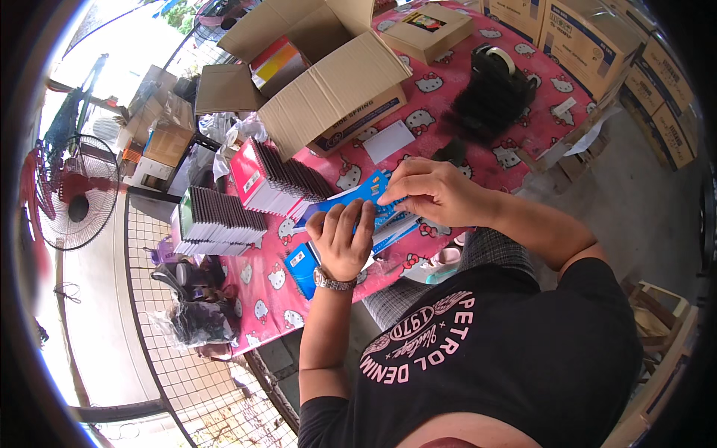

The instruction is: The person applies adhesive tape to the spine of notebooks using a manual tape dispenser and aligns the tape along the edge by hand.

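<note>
Both my hands work over blue-covered booklets at the near edge of a pink patterned tablecloth. My left hand [343, 237] has its fingers curled over a blue cover [366, 191] with small printed pictures. On the right side of that cover, my right hand [432, 191] is closed, thumb and fingers pinching its edge. White page edges show under the blue cover, between and below the hands. Just left of my left wrist lies another blue booklet [302, 270], partly covered by the arm. My fingertips hide part of what they grip.
Stacks of red-edged booklets [261, 187] and green-edged booklets [213, 224] stand left. Behind them is an open cardboard box [336, 89]. A white slip [389, 142], a flat carton [426, 31] and a black tape dispenser [489, 97] lie farther back. Cartons [575, 45] are stacked right.
</note>
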Tool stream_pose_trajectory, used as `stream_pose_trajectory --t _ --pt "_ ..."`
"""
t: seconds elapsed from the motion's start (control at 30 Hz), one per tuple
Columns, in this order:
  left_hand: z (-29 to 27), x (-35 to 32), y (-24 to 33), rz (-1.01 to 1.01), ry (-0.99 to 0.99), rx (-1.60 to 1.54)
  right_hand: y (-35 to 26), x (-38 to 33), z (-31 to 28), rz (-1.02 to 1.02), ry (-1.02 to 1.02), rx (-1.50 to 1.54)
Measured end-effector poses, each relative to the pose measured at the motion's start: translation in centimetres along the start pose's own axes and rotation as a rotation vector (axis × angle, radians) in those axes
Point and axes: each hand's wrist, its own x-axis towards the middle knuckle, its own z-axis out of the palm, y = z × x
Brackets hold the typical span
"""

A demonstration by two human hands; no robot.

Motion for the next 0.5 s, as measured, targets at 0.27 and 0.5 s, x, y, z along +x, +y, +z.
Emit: stream_pose_trajectory --t 0.27,0.5 --pt "-0.5 0.1 0.0 -0.004 0.008 -0.023 -1.2 0.2 -0.3 -0.107 0.005 -0.153" --pt "0.6 0.6 0.2 -0.183 -0.146 -0.186 -0.6 -0.3 0.7 0.152 0.045 0.020"
